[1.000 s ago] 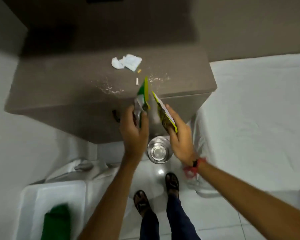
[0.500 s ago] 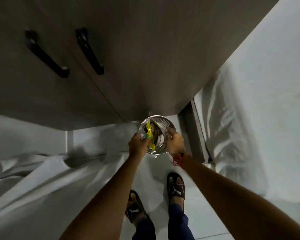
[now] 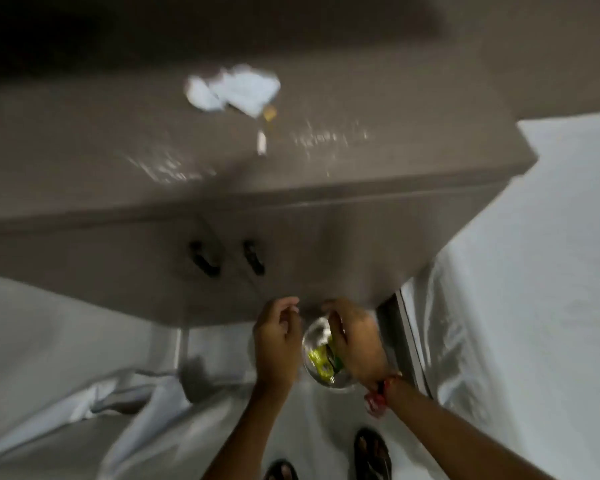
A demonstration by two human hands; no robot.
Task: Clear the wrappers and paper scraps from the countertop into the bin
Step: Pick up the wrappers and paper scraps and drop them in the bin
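A small round metal bin (image 3: 329, 382) stands on the floor under the cabinet front. Green and yellow wrappers (image 3: 321, 360) lie inside it. My left hand (image 3: 278, 341) hovers at the bin's left rim, fingers loosely curled and holding nothing. Over the bin's right side is my right hand (image 3: 355, 341), fingers bent downward and apart, also with nothing in it. On the brown countertop (image 3: 84, 140) lie crumpled white paper scraps (image 3: 234, 90), a small yellow bit (image 3: 270, 113) and a small white scrap (image 3: 262, 143). The frame is blurred by motion.
Crumbs or powder are scattered over the countertop front (image 3: 174, 168). Two dark handles (image 3: 205, 259) sit on the cabinet doors. White sheets cover furniture on the right (image 3: 534, 271) and lower left (image 3: 66, 393). My sandalled feet (image 3: 373, 452) stand on the pale floor.
The wrappers left both hands and now lie in the bin. My hands have lifted slightly off the rim, and the view has tilted up so that the countertop shows again.
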